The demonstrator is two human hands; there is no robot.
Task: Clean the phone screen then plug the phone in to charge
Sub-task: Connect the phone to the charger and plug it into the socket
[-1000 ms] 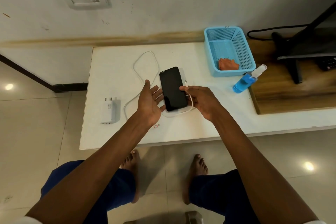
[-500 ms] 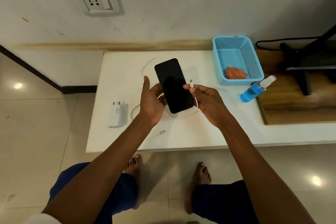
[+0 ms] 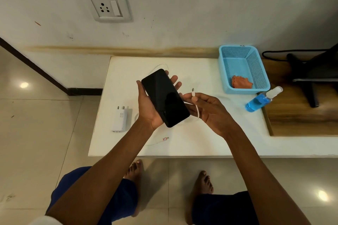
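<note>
Left hand [image 3: 149, 109] cradling dark phone [image 3: 165, 97] above white table [image 3: 192, 144]; right hand [image 3: 208, 108] pinching cable [image 3: 194, 97] plug.

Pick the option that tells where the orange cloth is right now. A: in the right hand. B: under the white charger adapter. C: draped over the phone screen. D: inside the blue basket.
D: the orange cloth lies crumpled on the floor of the blue basket, while the right hand pinches the white cable end and the left hand holds the phone.
</note>
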